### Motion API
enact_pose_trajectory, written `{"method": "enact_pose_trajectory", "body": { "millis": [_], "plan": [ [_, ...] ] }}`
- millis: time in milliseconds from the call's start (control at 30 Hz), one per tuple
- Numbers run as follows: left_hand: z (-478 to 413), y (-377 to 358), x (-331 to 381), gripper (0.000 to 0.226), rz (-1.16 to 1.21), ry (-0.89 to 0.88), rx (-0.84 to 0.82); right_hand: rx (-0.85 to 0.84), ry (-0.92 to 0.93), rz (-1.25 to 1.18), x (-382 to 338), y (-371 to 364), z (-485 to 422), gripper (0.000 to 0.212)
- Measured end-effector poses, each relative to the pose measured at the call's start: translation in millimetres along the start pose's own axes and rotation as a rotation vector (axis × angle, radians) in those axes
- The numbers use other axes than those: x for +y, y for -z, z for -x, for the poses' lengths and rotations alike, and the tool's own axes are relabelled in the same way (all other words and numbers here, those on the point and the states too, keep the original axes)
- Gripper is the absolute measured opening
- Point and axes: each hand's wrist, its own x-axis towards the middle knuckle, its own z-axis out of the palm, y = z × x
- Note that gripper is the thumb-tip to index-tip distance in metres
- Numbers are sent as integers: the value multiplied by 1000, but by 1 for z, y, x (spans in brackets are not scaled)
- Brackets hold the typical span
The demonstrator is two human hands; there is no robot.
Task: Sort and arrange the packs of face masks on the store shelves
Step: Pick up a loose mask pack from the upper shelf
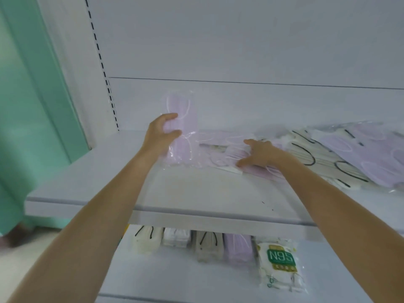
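While your left grip (pixel 160 134) clasps an upright lilac mask pack (pixel 185 119), your right grip (pixel 260 153) rests splayed on the pile of packs (pixel 341 154).

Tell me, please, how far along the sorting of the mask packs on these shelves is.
Done: the lower shelf holds a row of packs, ending in the N95 pack. In hand: the left hand grips an upright lilac pack on the upper shelf, while the right hand rests on a flat lilac pack. Left: the jumbled pile of lilac and cream packs to the right.
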Motion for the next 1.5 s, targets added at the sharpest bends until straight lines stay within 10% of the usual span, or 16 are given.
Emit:
{"method": "enact_pose_trajectory", "body": {
  "millis": [300, 467, 667, 867, 1267, 1500],
  "plan": [
    [1, -31, -35, 46, -35, 10, 52, 381, 13, -864, -7, 21, -11, 46],
    [4, -36, -22, 36, 107, 105, -47, 280, -77, -1294, -43, 16, -17, 49],
    [6, -37, -30, 62, 20, 82, -158, 235, 89, -1116, -56, -11, -27, 57],
    [-1, -29, -35, 68, -59, 47, 124, 130, 36, -73, -20, -12, -25, 67],
    [6, -20, -30, 43, -44, 175, 354, 747, 128, -792, -37, -6, 1, 17],
    [12, -33, -28, 47, 40, 139, 60, 150, 563, -798, -75, -36, 13, 17]
  ]
}}
